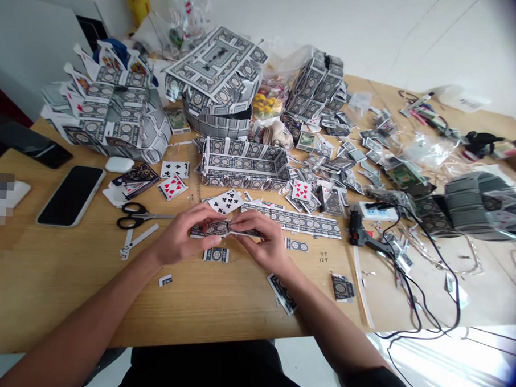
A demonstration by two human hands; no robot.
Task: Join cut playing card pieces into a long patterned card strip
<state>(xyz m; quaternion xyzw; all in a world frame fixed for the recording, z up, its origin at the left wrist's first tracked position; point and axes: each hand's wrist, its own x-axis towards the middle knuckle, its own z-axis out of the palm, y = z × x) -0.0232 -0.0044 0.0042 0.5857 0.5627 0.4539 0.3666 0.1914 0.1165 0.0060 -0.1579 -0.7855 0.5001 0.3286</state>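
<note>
Near the table's middle, my left hand (182, 236) pinches one end of a folded playing-card strip (211, 230) with a grey patterned back. Fingertips of my right hand (264, 239) grip the same strip at its other end, where they partly hide it. Just behind the fingers lie a clubs card (227, 201), face up, and a long joined strip of cards (302, 220). Below the hands is a small cut card piece (216, 254). Black-handled scissors (134, 215) rest left of my left hand, blades toward it.
An open box made of cards (244, 180) stands behind the hands, with larger card structures (216, 66) farther back. At left lies a phone (72, 197). A glue gun (365, 238) with trailing black cables (426, 315) is at right, among scattered cards and plastic bags.
</note>
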